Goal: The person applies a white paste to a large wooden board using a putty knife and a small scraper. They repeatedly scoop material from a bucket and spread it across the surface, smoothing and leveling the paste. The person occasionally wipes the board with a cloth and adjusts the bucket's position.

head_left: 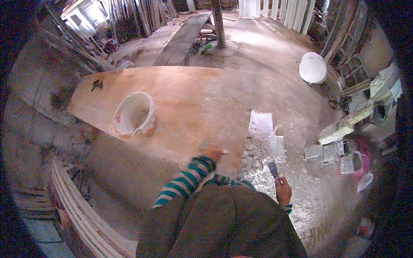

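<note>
My right hand (283, 191) is closed round the handle of a putty knife (272, 169). Its dark, flat blade points up and away, over white flakes and scraps (256, 161) on the floor beside the board. Over the near part of a wide tan board (180, 94) is my left hand (212, 152), in a green-and-pale striped sleeve. The fingers look closed, with a small whitish end sticking out on the right; blur hides what it is. A white-crusted bucket (134, 115), stained orange near its lower edge, stands on the board left of that hand.
A small dark object (97, 84) lies at the board's far left. Beyond are a plank bench (183, 38) and a wooden post (217, 23). White round tub (312, 68) and clutter line the right; long wooden strips (86, 215) lie near left.
</note>
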Tool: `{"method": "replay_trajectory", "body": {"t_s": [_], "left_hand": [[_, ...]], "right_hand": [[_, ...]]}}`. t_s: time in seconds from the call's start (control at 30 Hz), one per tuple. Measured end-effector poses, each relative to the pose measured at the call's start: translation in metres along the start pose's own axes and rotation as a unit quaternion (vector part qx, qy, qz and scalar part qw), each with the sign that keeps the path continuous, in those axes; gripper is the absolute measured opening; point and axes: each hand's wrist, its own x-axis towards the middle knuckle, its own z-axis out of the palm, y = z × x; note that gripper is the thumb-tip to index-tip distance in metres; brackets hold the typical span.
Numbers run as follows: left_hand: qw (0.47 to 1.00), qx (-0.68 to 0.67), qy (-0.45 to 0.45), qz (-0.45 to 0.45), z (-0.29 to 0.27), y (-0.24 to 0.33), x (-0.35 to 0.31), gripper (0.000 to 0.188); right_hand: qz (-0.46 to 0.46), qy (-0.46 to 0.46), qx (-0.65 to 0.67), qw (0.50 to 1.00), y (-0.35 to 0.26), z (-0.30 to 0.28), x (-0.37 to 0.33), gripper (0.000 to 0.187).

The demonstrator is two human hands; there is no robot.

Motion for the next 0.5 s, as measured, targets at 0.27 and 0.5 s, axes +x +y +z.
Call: {"method": "replay_trajectory", "body": {"t_s": [0.27,0.5], "left_hand": [[0.934,-0.352,0.025,0.054,-0.118,0.125,-0.002,0.02],[0.948,-0.173,0.183,-0.195,-0.185,-0.062,-0.018,0.016]], "right_hand": [[0.008,-0.001,0.01,1.0,-0.048,0.006,-0.008,0.028],[0.022,0.028,0.003,0.999,-0.072,0.025,-0.017,0.029]]}}
